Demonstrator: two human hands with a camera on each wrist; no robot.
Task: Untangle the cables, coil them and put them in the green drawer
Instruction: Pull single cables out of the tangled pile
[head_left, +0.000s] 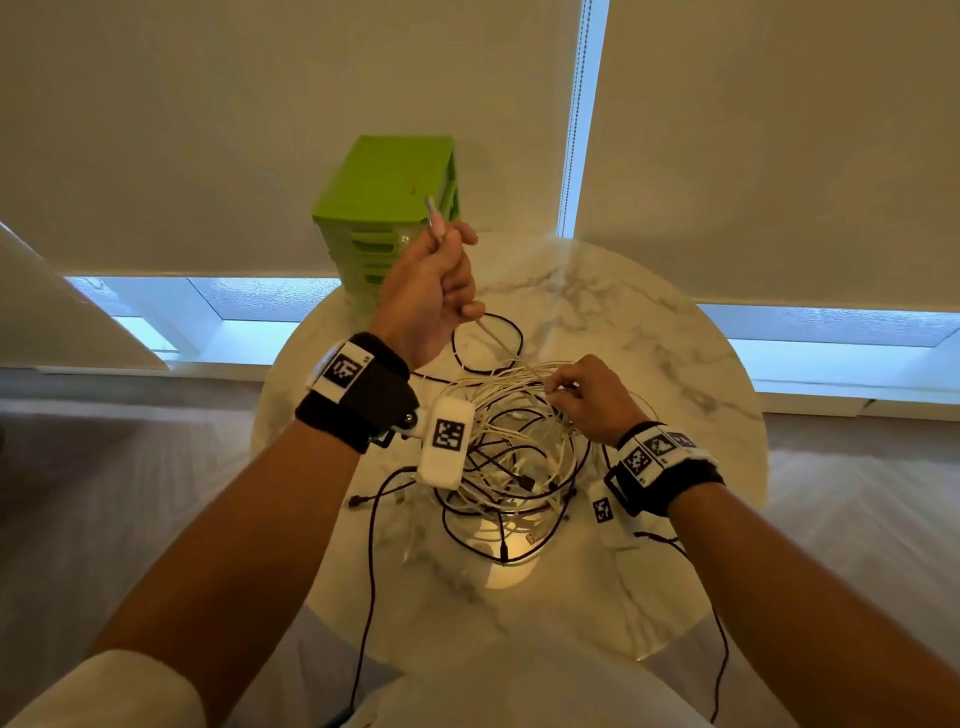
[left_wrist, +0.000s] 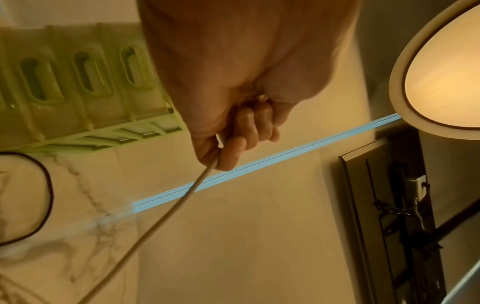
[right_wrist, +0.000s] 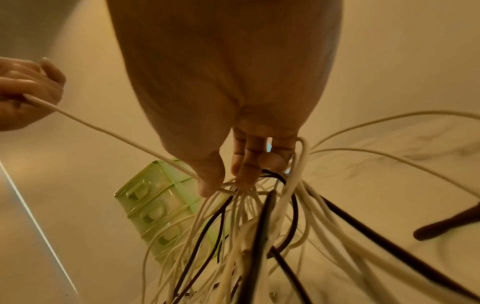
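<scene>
On the far left, a black lead (head_left: 370, 545) is trailing off the worktop (head_left: 649, 374) edge toward my lap, and I am judging that any hard pull on the pile could drag it off or whip its plug across the marble.

Next across, my left hand (head_left: 428, 291) is raised above the worktop, its grip clenched round one white cable (head_left: 498, 340), with the plug end (head_left: 435, 218) sticking up past my knuckles. In the left wrist view the same cable (left_wrist: 166, 214) is running taut down from my curled fingers (left_wrist: 231, 152). Just behind that hand the green drawer unit (head_left: 387, 208) is standing at the back of the worktop with its drawers all pushed in, as far as I can see. If I am yanking upward too far, my knuckles or the plug may knock it.

In the middle, the tangle (head_left: 514, 457) of white and black cables is lying on the marble. I am guessing the taut line could cinch a loop tighter instead of sliding free.

On the right, my right hand (head_left: 592, 400) is pinching white strands at the top of the tangle; the right wrist view shows its fingertips (right_wrist: 207, 187) gathered on them. If that grip is catching the very cable I am drawing out, the pull would be lifting the whole heap.
</scene>
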